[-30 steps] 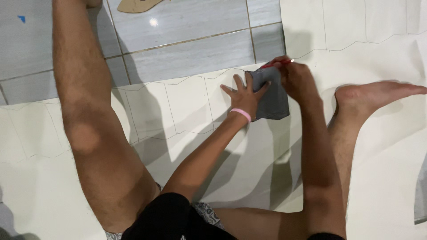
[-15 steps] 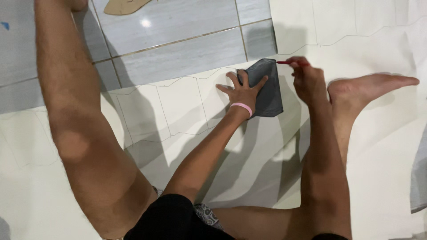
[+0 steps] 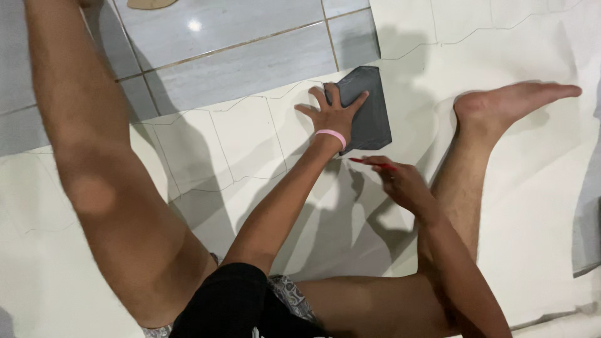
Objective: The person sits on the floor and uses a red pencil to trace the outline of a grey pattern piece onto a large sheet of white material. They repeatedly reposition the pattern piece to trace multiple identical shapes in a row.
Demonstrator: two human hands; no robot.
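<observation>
White sheet (image 3: 501, 206) edge meets tile; left hand (image 3: 335, 116) flat on grey template (image 3: 372, 112), right hand (image 3: 400, 184) fingers pinch red pen (image 3: 369, 163).

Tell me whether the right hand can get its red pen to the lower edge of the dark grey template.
Probably yes. The right hand holds the red pen just below the dark grey template, with only bare white sheet between. The left hand presses the template's left part, leaving that lower edge uncovered.

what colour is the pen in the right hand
Red, seen in the head view: the pen sits in the right hand.
</observation>
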